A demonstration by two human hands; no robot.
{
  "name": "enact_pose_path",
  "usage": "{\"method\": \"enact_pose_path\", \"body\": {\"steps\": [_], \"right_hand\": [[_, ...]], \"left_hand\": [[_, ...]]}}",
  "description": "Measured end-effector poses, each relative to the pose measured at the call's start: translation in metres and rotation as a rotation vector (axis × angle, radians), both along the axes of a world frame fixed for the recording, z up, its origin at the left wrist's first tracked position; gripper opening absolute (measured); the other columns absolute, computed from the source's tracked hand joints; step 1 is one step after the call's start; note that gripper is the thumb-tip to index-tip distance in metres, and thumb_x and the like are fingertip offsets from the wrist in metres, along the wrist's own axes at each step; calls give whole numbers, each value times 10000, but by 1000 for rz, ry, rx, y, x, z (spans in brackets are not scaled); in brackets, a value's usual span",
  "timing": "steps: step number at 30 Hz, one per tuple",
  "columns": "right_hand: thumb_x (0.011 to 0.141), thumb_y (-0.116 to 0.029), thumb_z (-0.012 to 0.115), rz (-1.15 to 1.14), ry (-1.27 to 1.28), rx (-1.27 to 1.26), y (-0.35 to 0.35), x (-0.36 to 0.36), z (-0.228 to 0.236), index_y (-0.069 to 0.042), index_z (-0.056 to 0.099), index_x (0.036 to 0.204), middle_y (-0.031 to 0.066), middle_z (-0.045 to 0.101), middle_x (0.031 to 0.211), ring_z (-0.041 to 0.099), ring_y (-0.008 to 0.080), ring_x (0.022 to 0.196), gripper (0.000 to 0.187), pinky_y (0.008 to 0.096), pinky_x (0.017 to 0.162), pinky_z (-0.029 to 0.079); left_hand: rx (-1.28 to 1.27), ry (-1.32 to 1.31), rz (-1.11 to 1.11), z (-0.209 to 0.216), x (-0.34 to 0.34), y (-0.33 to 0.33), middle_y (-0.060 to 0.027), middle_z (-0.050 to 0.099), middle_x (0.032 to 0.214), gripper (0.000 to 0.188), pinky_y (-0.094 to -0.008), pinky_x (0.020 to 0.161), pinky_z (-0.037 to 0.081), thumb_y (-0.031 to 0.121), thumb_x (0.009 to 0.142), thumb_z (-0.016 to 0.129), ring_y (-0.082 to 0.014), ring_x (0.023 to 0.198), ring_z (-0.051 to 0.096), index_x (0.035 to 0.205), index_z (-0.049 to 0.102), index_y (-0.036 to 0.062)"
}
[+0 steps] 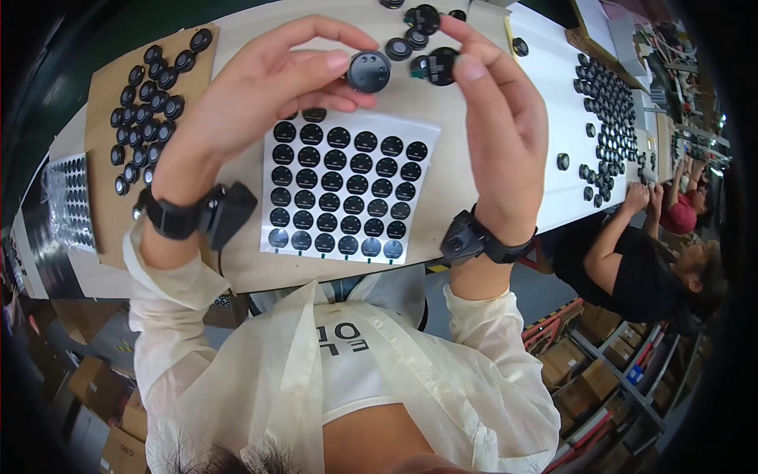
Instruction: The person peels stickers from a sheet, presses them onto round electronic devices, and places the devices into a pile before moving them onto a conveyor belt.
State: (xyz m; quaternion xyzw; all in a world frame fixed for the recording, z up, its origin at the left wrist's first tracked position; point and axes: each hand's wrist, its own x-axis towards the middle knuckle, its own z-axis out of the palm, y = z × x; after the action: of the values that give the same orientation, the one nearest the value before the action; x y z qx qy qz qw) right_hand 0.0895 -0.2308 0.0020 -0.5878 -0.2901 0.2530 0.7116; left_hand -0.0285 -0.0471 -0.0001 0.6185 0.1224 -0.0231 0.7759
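Between the thumb and fingers of my left hand [272,87] is a round black plastic disc [369,73], its face with small holes tilted toward me. My right hand [505,126] pinches a round black sticker [441,66] with a green tab, a short distance right of the disc. Beneath both hands lies a white sheet [424,136] with rows of round black stickers, some showing green tabs at its lower edge. Several more black discs [399,49] lie on the table just beyond, partly behind my right fingers.
On the left, a brown cardboard sheet [103,99] carries many black discs [159,101]. Plastic-wrapped sticker sheets [71,201] lie at the far left. Many black parts [612,146] cover the right side of the white table, where another person [624,253] works. Shelving with boxes [600,379] stands lower right.
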Motion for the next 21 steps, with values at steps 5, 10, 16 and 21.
{"method": "enact_pose_path", "body": {"steps": [5,10,16,21], "right_hand": [[863,-69,600,105,-46,-10,22,-21,-11,-15,599,924,151,504,1239,473,162,1108,81,295,959,350],[849,-49,605,91,16,6,27,-33,-23,-9,602,910,156,523,1203,460,175,1151,73,314,968,350],[839,-36,607,112,-24,-55,29,-35,-33,-5,610,894,163,546,1166,442,203,1192,64,328,975,350],[833,-46,618,99,19,-70,30,-38,-30,-1,614,895,166,552,1168,444,210,1193,77,329,986,339]], "left_hand": [[-167,-116,174,-10,-36,-14,-107,615,1061,367,-229,806,509,54,890,587,-127,882,613,1239,491,-10],[111,-262,315,-23,-42,-26,-137,606,1127,470,-237,836,485,-92,795,635,-148,994,597,1238,485,-49],[280,-291,426,-30,-44,-30,-157,598,1150,443,-258,840,499,-121,769,647,-161,992,600,1191,524,-67],[282,-352,419,-37,-44,-29,-161,598,1145,447,-288,848,520,-147,755,641,-174,980,607,1181,523,-78]]}}
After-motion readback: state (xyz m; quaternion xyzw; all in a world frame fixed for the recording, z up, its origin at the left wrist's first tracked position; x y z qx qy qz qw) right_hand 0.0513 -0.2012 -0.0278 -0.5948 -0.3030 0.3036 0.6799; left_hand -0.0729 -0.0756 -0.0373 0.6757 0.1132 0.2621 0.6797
